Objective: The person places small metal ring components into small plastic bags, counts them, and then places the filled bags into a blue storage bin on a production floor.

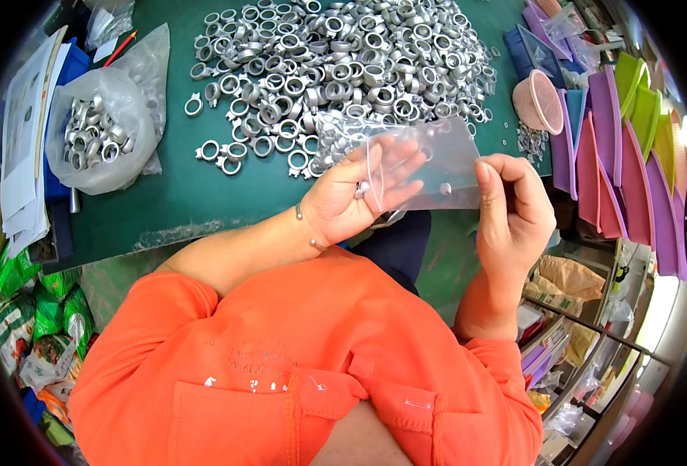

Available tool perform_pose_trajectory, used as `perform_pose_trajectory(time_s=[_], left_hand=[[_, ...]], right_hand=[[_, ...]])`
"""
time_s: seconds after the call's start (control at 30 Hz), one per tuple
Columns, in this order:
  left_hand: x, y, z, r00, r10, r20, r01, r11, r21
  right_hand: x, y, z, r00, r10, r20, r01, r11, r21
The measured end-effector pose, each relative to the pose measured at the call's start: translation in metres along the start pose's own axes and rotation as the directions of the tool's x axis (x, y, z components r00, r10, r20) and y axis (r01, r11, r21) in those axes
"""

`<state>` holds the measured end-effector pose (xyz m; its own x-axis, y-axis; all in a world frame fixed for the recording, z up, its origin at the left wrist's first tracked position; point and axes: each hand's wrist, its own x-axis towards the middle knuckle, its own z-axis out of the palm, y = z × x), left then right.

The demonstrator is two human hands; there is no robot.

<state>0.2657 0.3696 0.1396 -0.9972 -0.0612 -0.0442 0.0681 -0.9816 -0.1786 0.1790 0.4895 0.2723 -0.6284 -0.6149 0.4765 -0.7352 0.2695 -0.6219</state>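
Bright, fairly even light covers the green table (pixel 157 206), and the metal rings (pixel 374 75) on it glint sharply. Right of the table, a white strip (pixel 664 314) glares, overexposed. Around the table, fisheye distortion bends straight edges toward black corners.

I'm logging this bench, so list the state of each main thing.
Clear bag: flat, spread between both hands
Left hand: open, palm up
Right hand: pinching the clear bag's edge
Metal rings: heaped loose on the table
Whitish bag: open, rings inside
Pink basket: tilted
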Motion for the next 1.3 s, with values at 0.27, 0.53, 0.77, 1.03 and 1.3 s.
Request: perform_pose_trajectory(time_s=[0.27, 0.53, 0.77, 1.03, 1.3], left_hand=[[0.001, 0.001, 0.002, 0.996, 0.021, -0.086, -0.016, 0.999, 0.05], [0.003, 0.0, 0.005, 0.996, 0.025, -0.084, -0.016, 0.995, 0.101], [0.003, 0.013, 0.018, 0.913, -0.034, -0.406, 0.091, 0.988, 0.122], [-0.005, 0.042, 0.021, 0.973, -0.165, -0.162, 0.201, 0.949, 0.241], [-0.008, 0.062, 0.033, 0.994, 0.026, -0.107, 0.006, 0.957, 0.29]], right_hand=[[0.008, -0.002, 0.002, 0.974, -0.223, 0.034, 0.225, 0.973, -0.052], [0.018, 0.007, -0.002, 1.0, 0.016, 0.014, -0.017, 0.998, 0.062], [0.054, 0.071, -0.036, 0.864, 0.495, 0.091, -0.431, 0.634, 0.643], [0.148, 0.172, -0.021, 0.765, 0.643, 0.048, -0.549, 0.61, 0.571], [0.228, 0.25, 0.033, 0.597, 0.797, -0.094, -0.493, 0.457, 0.741]])
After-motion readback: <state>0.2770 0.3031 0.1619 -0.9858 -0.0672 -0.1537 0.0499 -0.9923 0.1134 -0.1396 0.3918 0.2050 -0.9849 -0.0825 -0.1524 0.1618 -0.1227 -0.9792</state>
